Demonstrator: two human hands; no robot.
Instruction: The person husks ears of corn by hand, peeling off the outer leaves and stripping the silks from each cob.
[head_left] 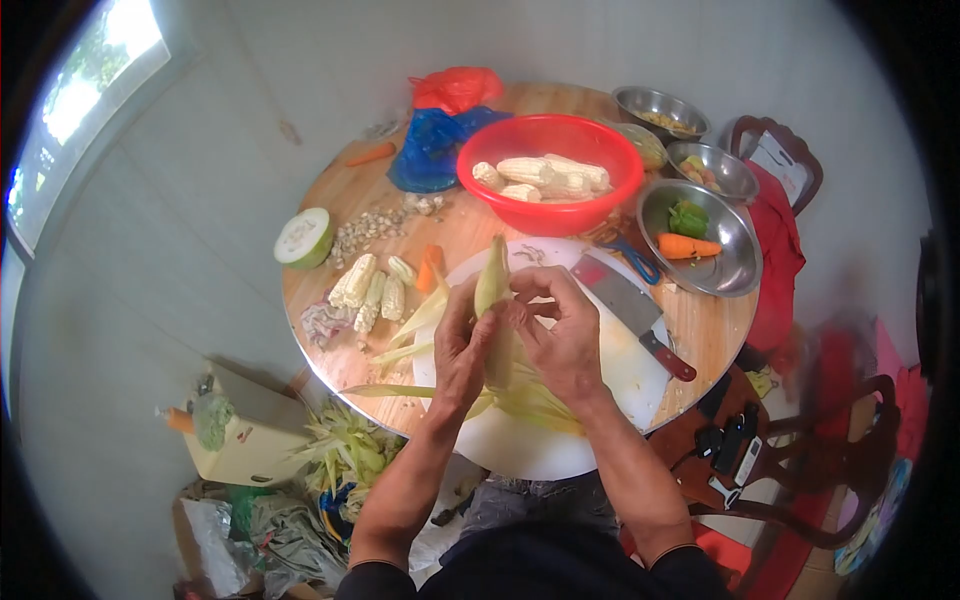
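An ear of corn [492,275], still in pale green husk, stands upright between my hands over the white cutting board [635,375]. My left hand [463,345] is wrapped round its lower left side. With bent fingers my right hand [557,325] pinches at the husk on the other side. Loose husk leaves [535,400] lie on the board under my hands. A cleaver [630,310] with a dark red handle rests on the board to the right of my right hand. Several peeled corn pieces [368,290] lie on the table at left.
A red basin [550,222] of peeled corn stands behind the board. Steel bowls [740,275] line the right side, the nearest holding a carrot [688,246] and green pepper [688,217]. A cut winter melon [303,238] sits at the left edge. Husks [350,450] pile below the table.
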